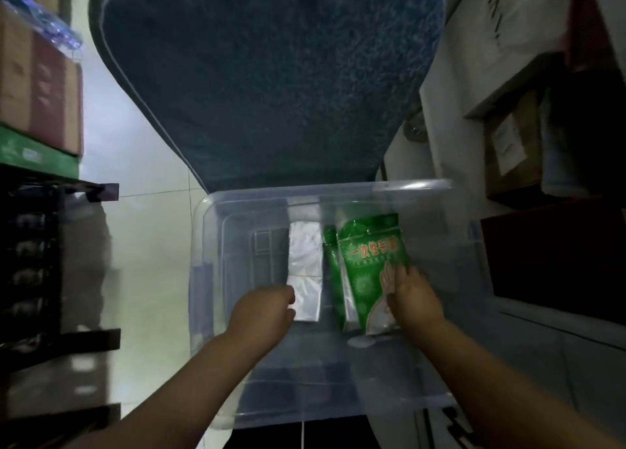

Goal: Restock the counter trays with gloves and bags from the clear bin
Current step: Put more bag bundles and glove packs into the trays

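Both hands reach down into the clear bin (338,191), a big see-through plastic tub with round corners that sits on the shiny pale floor (142,144). The right hand (415,296) has its fingers curled round the bottom corner of a green pack (372,265). That pack is flat, crinkly and shiny, with white Chinese writing that starts "一次性" and a drawing of a pale glove. A second green pack (333,279) stands thin on its edge just beside it. The left hand (262,308) is curled, touching the edge of a flat stack of see-through bags (305,269), smooth and silvery. I cannot tell if it has hold of them. Behind the tub is a blue fuzzy cushion (271,76). Brown boxes (40,93) are stacked at the left.
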Demonstrator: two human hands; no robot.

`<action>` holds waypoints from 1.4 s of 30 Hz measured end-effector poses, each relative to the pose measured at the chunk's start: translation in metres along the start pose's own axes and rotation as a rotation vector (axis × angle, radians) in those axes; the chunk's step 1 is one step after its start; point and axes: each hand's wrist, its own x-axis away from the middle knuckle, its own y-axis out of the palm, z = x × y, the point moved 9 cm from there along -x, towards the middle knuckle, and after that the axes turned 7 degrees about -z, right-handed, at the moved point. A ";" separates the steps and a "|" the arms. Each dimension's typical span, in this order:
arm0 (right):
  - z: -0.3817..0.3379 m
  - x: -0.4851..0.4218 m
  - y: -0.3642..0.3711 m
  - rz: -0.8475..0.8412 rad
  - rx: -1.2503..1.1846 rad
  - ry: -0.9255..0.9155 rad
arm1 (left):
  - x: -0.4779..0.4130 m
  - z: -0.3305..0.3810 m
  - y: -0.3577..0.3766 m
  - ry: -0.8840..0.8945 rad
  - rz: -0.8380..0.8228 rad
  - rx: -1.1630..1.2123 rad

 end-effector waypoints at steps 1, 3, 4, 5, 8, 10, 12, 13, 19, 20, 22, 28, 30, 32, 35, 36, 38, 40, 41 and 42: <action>-0.002 -0.010 0.005 0.014 -0.009 0.008 | -0.012 -0.002 0.005 -0.017 -0.002 0.006; -0.001 -0.026 0.018 0.005 -0.068 0.056 | -0.035 -0.004 0.014 -0.040 0.015 0.038; 0.001 -0.031 0.027 -0.017 -0.118 0.089 | -0.044 -0.003 0.018 -0.052 0.024 0.051; 0.002 -0.035 0.035 -0.038 -0.162 0.112 | -0.051 -0.002 0.021 -0.065 0.031 0.062; 0.005 -0.040 0.054 -0.064 -0.233 0.147 | -0.069 -0.004 0.032 -0.133 0.053 0.134; 0.009 -0.042 0.055 -0.041 -0.221 0.181 | -0.076 -0.014 0.037 -0.212 0.077 0.200; 0.016 -0.043 0.046 0.038 -0.198 0.203 | -0.083 -0.026 0.044 -0.282 0.090 0.224; 0.020 -0.044 0.040 0.091 -0.226 0.204 | -0.087 -0.032 0.048 -0.312 0.090 0.225; 0.038 -0.038 0.026 0.218 -0.714 0.149 | -0.113 -0.055 0.065 -0.456 0.163 0.442; 0.039 -0.034 0.023 0.257 -0.726 0.142 | -0.118 -0.057 0.065 -0.479 0.192 0.509; 0.043 -0.025 0.020 0.307 -0.740 0.147 | -0.124 -0.060 0.070 -0.537 0.225 0.648; 0.051 -0.004 0.026 0.340 -0.864 0.169 | -0.123 -0.053 0.087 -0.552 0.191 0.866; 0.047 0.003 0.029 0.316 -0.927 0.171 | -0.107 -0.049 0.068 -0.507 0.273 0.855; 0.035 0.010 0.026 0.320 -0.979 0.139 | -0.077 -0.048 0.035 -0.467 0.381 0.778; 0.001 0.016 0.017 0.338 -1.056 0.053 | -0.016 -0.050 -0.028 -0.377 0.607 0.586; -0.011 0.016 0.016 0.333 -1.072 0.025 | 0.005 -0.051 -0.049 -0.356 0.674 0.537; -0.040 0.010 0.023 0.262 -1.086 -0.015 | 0.041 -0.062 -0.078 -0.365 0.742 0.515; -0.071 0.000 0.038 0.170 -1.073 -0.041 | 0.064 -0.076 -0.094 -0.404 0.768 0.575; -0.085 -0.007 0.046 0.128 -1.055 -0.045 | 0.071 -0.083 -0.098 -0.422 0.773 0.610; -0.100 -0.015 0.056 0.077 -1.043 -0.050 | 0.074 -0.089 -0.101 -0.433 0.771 0.641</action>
